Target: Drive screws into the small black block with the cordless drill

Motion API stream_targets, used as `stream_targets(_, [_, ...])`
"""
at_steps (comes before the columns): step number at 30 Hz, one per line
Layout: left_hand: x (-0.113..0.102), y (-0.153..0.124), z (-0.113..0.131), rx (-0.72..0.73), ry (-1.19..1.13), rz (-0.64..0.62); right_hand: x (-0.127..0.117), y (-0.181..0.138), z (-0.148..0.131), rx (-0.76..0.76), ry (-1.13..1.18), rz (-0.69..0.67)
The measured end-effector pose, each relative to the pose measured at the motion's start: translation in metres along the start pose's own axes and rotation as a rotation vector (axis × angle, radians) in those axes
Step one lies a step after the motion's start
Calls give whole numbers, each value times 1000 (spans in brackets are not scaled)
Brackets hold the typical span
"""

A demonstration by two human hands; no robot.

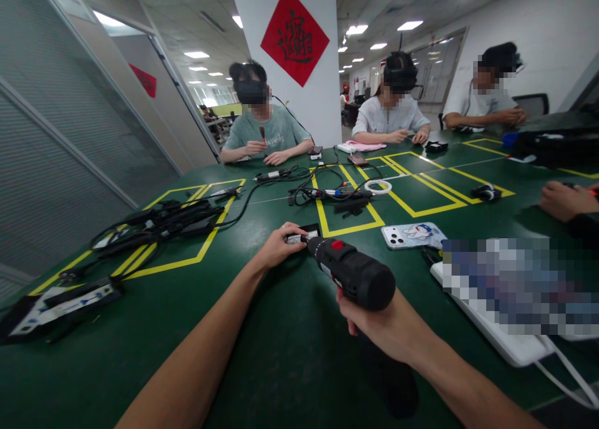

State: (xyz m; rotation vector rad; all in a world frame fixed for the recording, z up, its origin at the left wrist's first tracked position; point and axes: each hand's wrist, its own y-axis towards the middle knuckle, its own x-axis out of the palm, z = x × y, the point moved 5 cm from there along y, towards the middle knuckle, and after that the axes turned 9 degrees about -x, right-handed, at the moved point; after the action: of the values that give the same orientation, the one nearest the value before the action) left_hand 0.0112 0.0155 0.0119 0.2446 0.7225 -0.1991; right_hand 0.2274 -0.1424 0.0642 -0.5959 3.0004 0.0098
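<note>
My right hand [381, 323] is wrapped around the grip of a black cordless drill [358, 276] with a red switch on top. The drill points forward and to the left, its battery base low over the table. At the tip of its chuck is my left hand [277, 247], fingers bent and pressed together at a small silvery piece [296, 237]. Whether they hold that piece or only steady it is hard to see. Just behind the chuck lies a small black box-like part [312, 229] with a pale inside, partly hidden by the hand and drill.
Tangled black cables [163, 223] and a power strip [79, 304] lie left on the green table [262, 366]. More cables [334, 192] and a white ring [377, 187] sit ahead. A phone [414, 234] and white device [491, 317] are right. Several people sit around.
</note>
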Motion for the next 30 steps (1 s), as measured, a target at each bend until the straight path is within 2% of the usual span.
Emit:
stream_targets(9, [0, 0, 1, 25, 24, -13, -4, 4, -4, -10, -23, -24])
stream_targets(20, [-1, 3, -2, 13, 41, 14, -2, 7, 7, -47, 64, -37])
stream_targets(30, [-2, 2, -1, -12, 18, 12, -6, 7, 11, 40, 66, -12])
